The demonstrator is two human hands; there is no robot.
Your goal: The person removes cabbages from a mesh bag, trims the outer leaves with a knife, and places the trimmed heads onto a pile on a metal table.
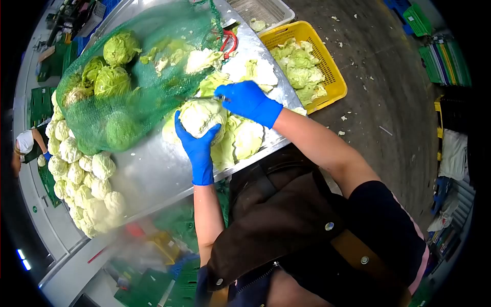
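Note:
My left hand point(197, 148), in a blue glove, is wrapped round the lower side of a pale, trimmed cabbage point(198, 117) on the metal table point(153, 176). My right hand point(249, 102), also gloved in blue, is closed on a knife point(207, 97), whose thin blade points left across the top of the cabbage. Most of its handle is hidden in the fist. Loose outer leaves point(249, 139) lie beside and under my hands. Just behind the cabbage spreads a green mesh bag point(158, 110) with several greener cabbages point(112, 81) in it.
Many trimmed cabbages point(84, 179) are heaped along the table's left end. A yellow crate point(333, 77) of leaves stands off the right edge, near a pale crate point(279, 11). A red-handled tool point(230, 44) lies by the bag. Another person point(25, 141) is at far left.

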